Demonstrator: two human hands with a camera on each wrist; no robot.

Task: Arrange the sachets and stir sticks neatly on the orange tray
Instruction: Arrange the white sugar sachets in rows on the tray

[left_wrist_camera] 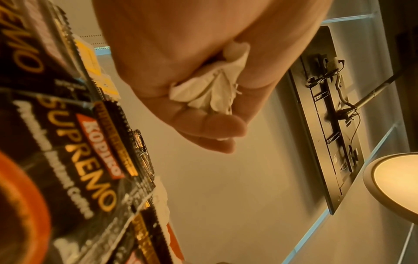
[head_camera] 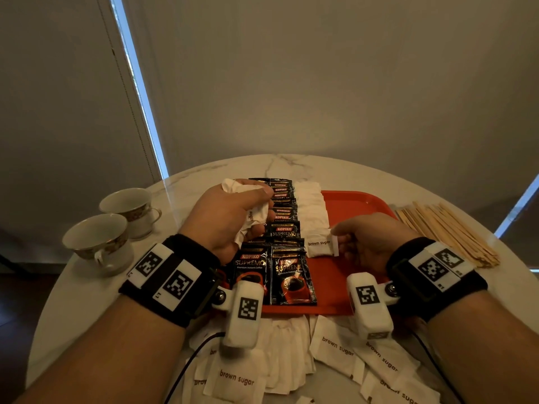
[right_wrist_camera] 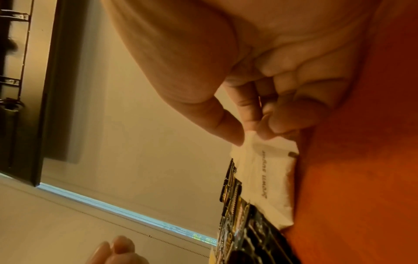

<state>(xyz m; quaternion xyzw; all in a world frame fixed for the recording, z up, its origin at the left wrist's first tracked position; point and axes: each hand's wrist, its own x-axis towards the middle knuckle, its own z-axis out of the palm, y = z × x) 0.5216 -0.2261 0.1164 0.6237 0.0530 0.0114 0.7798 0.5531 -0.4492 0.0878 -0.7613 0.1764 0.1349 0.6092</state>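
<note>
Right hand (head_camera: 361, 246) pinches a white paper brown-sugar sachet (head_camera: 319, 246) at its fingertips; left hand (head_camera: 230, 217) clutches spare white sachets (head_camera: 256, 214). Best laid square, overlapping the white row (head_camera: 312, 208) beyond it.

Both forearms bare, no sleeves. Left hand (head_camera: 230, 217) & right hand (head_camera: 369, 243) bare too, no rings or gloves. Each wrist has a wide black fabric strap (head_camera: 186, 290) w/ white rectangular plates carrying black-and-white square fiducial tags, two per band. White rounded camera housing (head_camera: 245, 310) hangs on the inner side of each wrist, own tag on it, joined via metal screw pivot. Thin black cable (head_camera: 189, 360) trails from each housing.
</note>
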